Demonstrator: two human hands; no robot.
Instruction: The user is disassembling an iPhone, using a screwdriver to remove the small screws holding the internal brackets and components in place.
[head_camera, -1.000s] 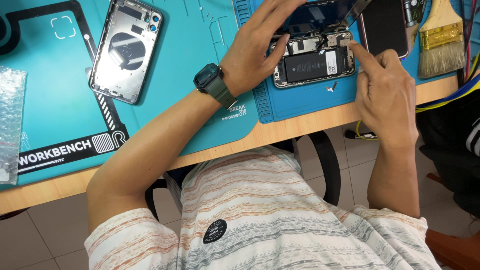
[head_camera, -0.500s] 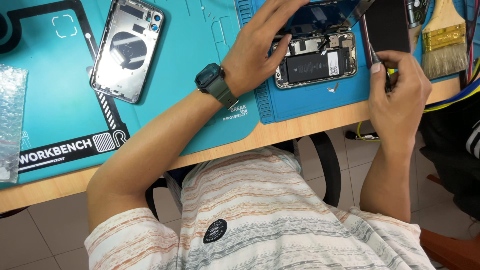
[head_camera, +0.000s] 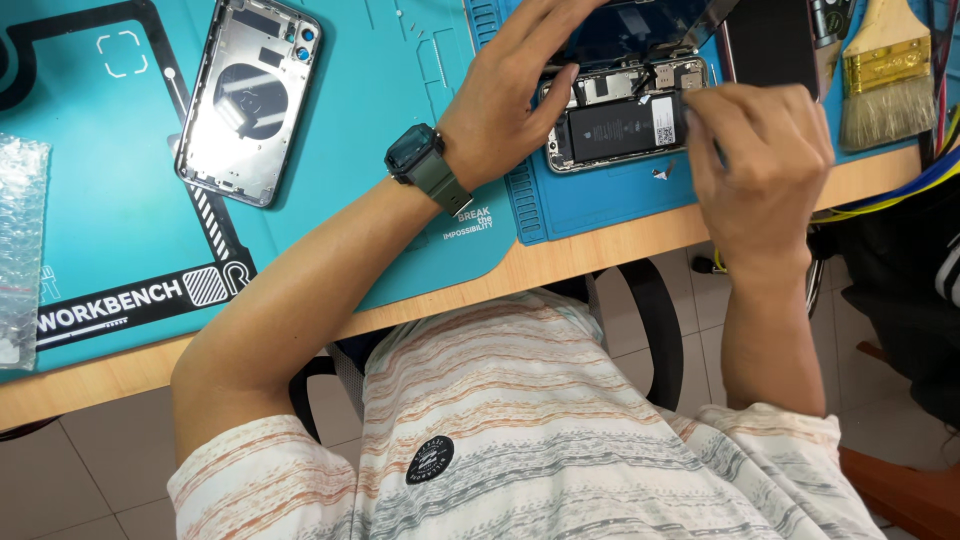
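From the head camera, your left hand (head_camera: 500, 120) is pressing down on the opened phone (head_camera: 625, 120) lying on the blue mat (head_camera: 600, 195) near the tabletop (head_camera: 300, 340) edge, its fingers spread to steady the body and prop up the lifted screen (head_camera: 640, 25). Your right hand (head_camera: 760, 165) is bunching its fingers at the phone's right edge; you cannot tell what they are pinching. An empty phone shell (head_camera: 250, 100) is lying well apart.

A striped short-sleeved shirt (head_camera: 560, 420) (round black badge on the chest) and a dark green wristwatch (head_camera: 425, 165).
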